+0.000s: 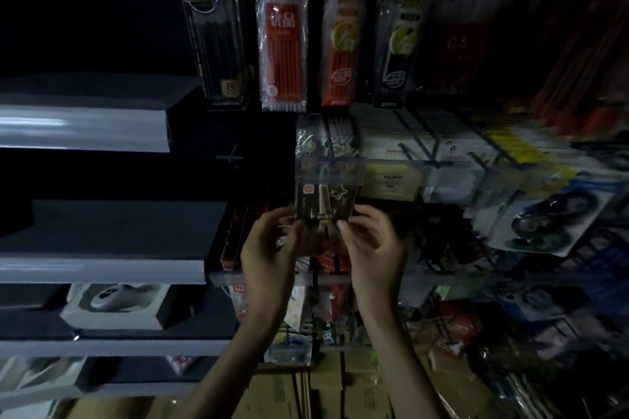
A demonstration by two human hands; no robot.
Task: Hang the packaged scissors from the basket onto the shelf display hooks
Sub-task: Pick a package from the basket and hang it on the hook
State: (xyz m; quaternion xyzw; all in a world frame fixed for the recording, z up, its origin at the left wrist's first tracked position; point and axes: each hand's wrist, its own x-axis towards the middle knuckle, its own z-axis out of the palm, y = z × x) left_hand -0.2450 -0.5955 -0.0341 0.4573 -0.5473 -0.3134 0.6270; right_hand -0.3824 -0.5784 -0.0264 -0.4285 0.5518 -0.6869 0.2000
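A dark packaged pair of scissors (323, 202) is held up in front of the display rack, just under a clear plastic price tag holder (331, 169) at the end of a hook. My left hand (272, 248) pinches the package's lower left edge. My right hand (372, 245) pinches its lower right edge. More dark packs (325, 134) hang on the hook behind the tag holder. The basket is out of view.
Packs of pens (284, 44) hang in a row above. White boxes (391, 143) and hooks with other goods fill the right side. Grey shelves (85, 127) jut out on the left, one holding a white box (115, 306). Cardboard cartons (340, 384) stand below.
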